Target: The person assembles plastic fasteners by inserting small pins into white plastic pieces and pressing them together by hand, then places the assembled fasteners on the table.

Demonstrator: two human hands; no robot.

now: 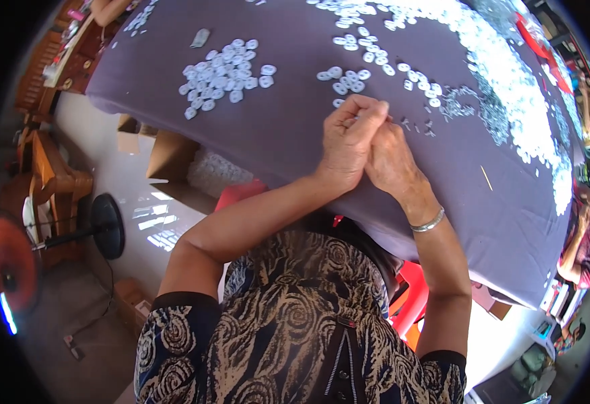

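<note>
My left hand (346,149) and my right hand (390,160) meet above the near part of the table, with their fingers closed and pressed together. Whatever lies between the fingers, if anything, is hidden. Just beyond them sits a small group of white oval pieces with dark marks or holes (351,82), one of them partly covered by my left hand. Further left is a larger loose cluster of the same white pieces (221,74). Right of my hands lie scattered small silvery bits (458,102), thickening into a grey heap (493,118).
A long bank of white pieces (520,87) runs along the far right of the cloth-covered table (281,135). One thin yellowish stick (486,178) lies to the right. Below the left edge stands an open cardboard box (174,156); a fan (108,226) is on the left. Other people sit around.
</note>
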